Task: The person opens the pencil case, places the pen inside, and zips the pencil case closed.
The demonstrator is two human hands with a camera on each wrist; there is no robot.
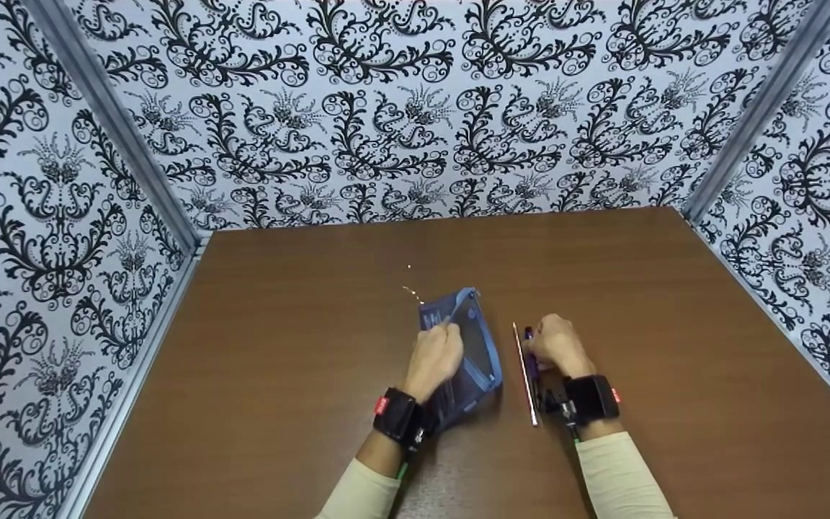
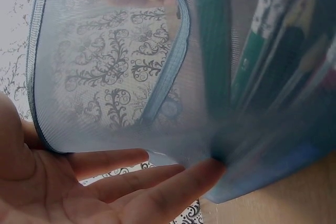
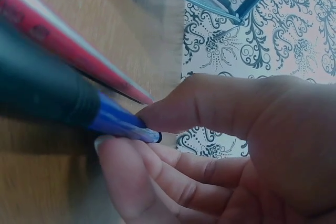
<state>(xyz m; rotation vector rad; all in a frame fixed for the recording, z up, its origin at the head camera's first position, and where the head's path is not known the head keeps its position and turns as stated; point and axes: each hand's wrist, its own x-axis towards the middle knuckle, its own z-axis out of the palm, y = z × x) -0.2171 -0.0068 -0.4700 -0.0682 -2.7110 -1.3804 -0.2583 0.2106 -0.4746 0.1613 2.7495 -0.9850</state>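
Note:
My left hand (image 1: 435, 357) grips a blue mesh zip pouch (image 1: 485, 339) by its side, with the zipped mouth facing right and gaping. Through the mesh, the left wrist view shows several pencils (image 2: 212, 45) inside, some of them green. To the right of the pouch, my right hand (image 1: 558, 342) pinches the blue end of a dark-barrelled pen (image 3: 118, 116) between thumb and fingers. Just left of that pen, a red pencil (image 1: 525, 375) with a pale stripe lies on the table, its tip pointing away from me.
The brown wooden table (image 1: 300, 324) extends around both hands. Patterned black-and-white panels (image 1: 415, 115) enclose it at the back and sides, with grey metal posts (image 1: 134, 144) at the corners. Small bright specks (image 1: 413, 293) show beyond the pouch.

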